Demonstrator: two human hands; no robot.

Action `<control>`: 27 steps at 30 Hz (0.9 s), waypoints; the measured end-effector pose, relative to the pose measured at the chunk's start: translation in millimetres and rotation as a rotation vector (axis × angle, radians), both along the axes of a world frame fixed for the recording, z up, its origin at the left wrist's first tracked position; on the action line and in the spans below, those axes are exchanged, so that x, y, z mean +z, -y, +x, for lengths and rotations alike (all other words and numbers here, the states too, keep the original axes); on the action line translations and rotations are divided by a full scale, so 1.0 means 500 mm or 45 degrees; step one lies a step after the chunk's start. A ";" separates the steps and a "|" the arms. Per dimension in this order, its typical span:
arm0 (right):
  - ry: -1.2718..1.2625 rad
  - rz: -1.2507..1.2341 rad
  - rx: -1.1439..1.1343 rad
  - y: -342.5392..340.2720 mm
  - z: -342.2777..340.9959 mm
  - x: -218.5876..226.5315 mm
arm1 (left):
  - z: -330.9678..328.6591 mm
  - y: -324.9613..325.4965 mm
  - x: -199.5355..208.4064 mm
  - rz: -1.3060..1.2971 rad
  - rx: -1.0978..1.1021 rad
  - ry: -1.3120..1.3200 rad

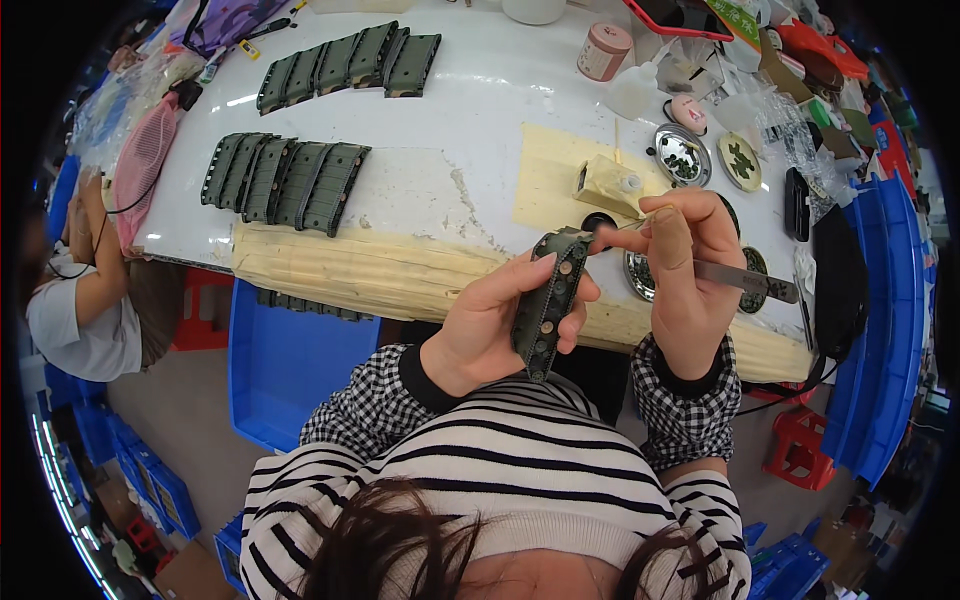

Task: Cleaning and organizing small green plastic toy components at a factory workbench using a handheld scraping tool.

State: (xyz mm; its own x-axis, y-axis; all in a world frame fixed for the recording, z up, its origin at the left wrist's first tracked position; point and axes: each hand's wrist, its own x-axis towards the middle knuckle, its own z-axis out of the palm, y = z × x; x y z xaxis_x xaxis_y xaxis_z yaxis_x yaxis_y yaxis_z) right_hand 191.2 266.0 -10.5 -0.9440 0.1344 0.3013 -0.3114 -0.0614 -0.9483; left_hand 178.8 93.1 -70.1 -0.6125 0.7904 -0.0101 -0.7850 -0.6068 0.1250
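My left hand (490, 315) is closed round a dark green strap-like piece (546, 310) with a stitched edge and round copper-coloured and dark studs along it. It stands tilted, its upper end towards the table. Metal tweezers (748, 279) are pinched in my right hand (688, 265), their broad end sticking out to the right. An outstretched finger of that hand is close to the upper end of the green piece. I cannot make out whether anything is in the tweezers' tips. Similar dark green pieces lie in a near row (285, 180) and a far row (345, 65) on the left.
Beyond my right hand, a yellowish block (605, 185) sits on a yellow sheet (545, 155). Round dishes (683, 152) with small green parts stand nearby. A padded tape-covered edge (370, 270) borders the white table (480, 90). Below is a blue bin (290, 370); another person (90, 310) sits left.
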 end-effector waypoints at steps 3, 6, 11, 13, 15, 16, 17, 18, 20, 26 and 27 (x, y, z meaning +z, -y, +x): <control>0.025 0.002 -0.006 0.001 0.002 0.003 | 0.001 0.001 0.003 -0.002 -0.002 0.011; -0.013 -0.078 -0.041 0.000 -0.005 -0.002 | -0.001 0.003 0.000 0.008 0.001 -0.026; -0.086 0.361 -0.417 -0.044 -0.036 -0.012 | -0.015 0.017 0.035 -0.259 0.120 -0.218; -0.123 0.653 -0.565 -0.068 -0.055 -0.032 | -0.022 0.019 0.053 -0.423 0.191 -0.321; -0.199 0.927 -0.526 -0.071 -0.063 -0.038 | -0.023 0.025 0.058 -0.620 0.241 -0.517; -0.236 1.063 -0.503 -0.071 -0.067 -0.041 | -0.022 0.027 0.059 -0.720 0.266 -0.614; -0.306 1.081 -0.480 -0.073 -0.074 -0.055 | -0.021 0.027 0.057 -0.837 0.327 -0.769; -0.300 1.051 -0.565 -0.066 -0.070 -0.049 | -0.018 0.028 0.052 -0.955 0.393 -0.922; -0.289 0.996 -0.735 -0.046 -0.050 -0.015 | -0.018 0.027 0.039 -1.115 0.499 -1.138; -0.076 0.359 -0.140 -0.004 0.006 0.018 | -0.018 0.029 0.046 -1.358 0.536 -1.534; -0.059 0.278 -0.085 0.001 0.006 0.014 | -0.018 0.027 0.046 -1.347 0.561 -1.546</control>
